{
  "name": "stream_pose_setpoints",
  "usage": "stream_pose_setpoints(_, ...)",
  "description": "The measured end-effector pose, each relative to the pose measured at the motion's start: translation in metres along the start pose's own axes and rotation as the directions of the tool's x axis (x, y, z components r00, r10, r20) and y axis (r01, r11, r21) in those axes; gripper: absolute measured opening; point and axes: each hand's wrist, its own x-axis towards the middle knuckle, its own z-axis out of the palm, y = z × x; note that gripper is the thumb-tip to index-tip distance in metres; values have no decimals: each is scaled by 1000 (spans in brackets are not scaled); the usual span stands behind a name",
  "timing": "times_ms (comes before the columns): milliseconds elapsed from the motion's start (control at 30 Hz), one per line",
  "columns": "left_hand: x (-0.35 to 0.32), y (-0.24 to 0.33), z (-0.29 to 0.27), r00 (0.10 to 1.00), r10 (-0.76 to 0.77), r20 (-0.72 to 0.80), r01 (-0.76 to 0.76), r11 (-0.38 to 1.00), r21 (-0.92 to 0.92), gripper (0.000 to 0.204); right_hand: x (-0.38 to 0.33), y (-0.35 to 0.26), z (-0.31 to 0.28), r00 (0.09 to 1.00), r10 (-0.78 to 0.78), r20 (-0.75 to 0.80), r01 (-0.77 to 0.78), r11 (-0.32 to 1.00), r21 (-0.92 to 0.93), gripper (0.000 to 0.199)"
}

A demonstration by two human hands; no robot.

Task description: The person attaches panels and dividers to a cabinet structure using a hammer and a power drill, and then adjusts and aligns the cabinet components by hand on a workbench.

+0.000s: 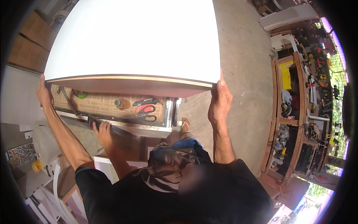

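A large white panel [138, 41] with a bare plywood edge is held up in front of me, above a wooden workbench. My left hand [44, 92] grips its near left corner, fingers wrapped round the edge. At the near right corner, my right hand [220, 102] clasps the other side, its fingers partly hidden. Below the panel, another person's hand [102, 131], blurred, is at a dark object whose kind I cannot make out. On the bench top lie a hammer [67, 99], a small amber bottle [122, 103], scissors [146, 109] and a utility knife [148, 101].
A bare foot in a sandal [185, 124] rests on the concrete floor [246, 74]. Along the right runs a wooden shelf unit [278, 119] full of tools, with a yellow case [286, 78]. Brown cardboard boxes [31, 41] stand at the far left; white boards [22, 97] lean nearer.
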Motion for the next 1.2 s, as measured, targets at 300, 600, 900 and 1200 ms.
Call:
stream_pose_setpoints(300,4,-9,1,998,-48,34,51,995,-85,48,-10,16,-18,987,-35,-154,8,985,-170,54)
stream_pose_setpoints(600,-16,2,15,997,74,-19,-74,997,-17,37,-1,24,-18,990,-129,-60,119,981,-153,59)
stream_pose_setpoints(900,-14,35,14,989,-22,148,5,994,109,30,10,20,-38,998,49,-26,-54,979,-196,60)
stream_pose_setpoints(1200,-3,34,15,983,-26,182,3,992,126,35,36,-8,-17,993,55,107,-43,994,-105,60)
